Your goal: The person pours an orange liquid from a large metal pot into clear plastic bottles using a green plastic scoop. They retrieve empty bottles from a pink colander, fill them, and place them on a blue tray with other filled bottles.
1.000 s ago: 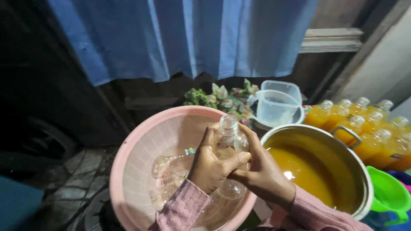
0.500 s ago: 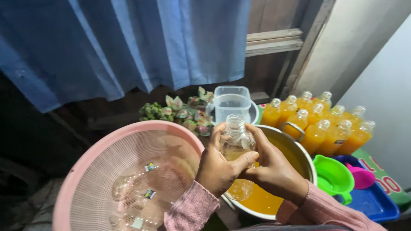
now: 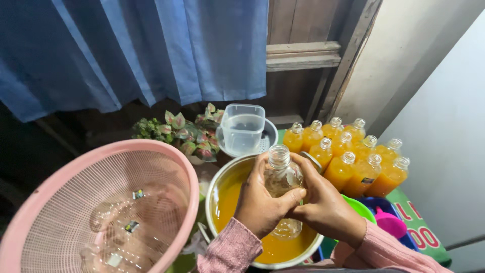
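Both of my hands wrap one empty clear bottle [image 3: 282,177], held upright with its mouth open, above a metal pot [image 3: 222,174] of orange liquid. My left hand [image 3: 263,202] grips its left side with the thumb across the front. On the right side my right hand [image 3: 323,202] closes around it. A pink mesh basket [image 3: 91,167] at the left holds several empty clear bottles.
Several uncapped bottles of orange drink [image 3: 348,156] stand in rows at the right. A clear plastic jug [image 3: 244,127] sits behind the pot, beside a leafy plant [image 3: 177,131]. A green funnel [image 3: 361,210] and a pink funnel [image 3: 391,225] lie at the lower right. A blue curtain [image 3: 151,50] hangs behind.
The view has swung right and both hands have carried the bottle from over the pink basket to over the pot of orange liquid.
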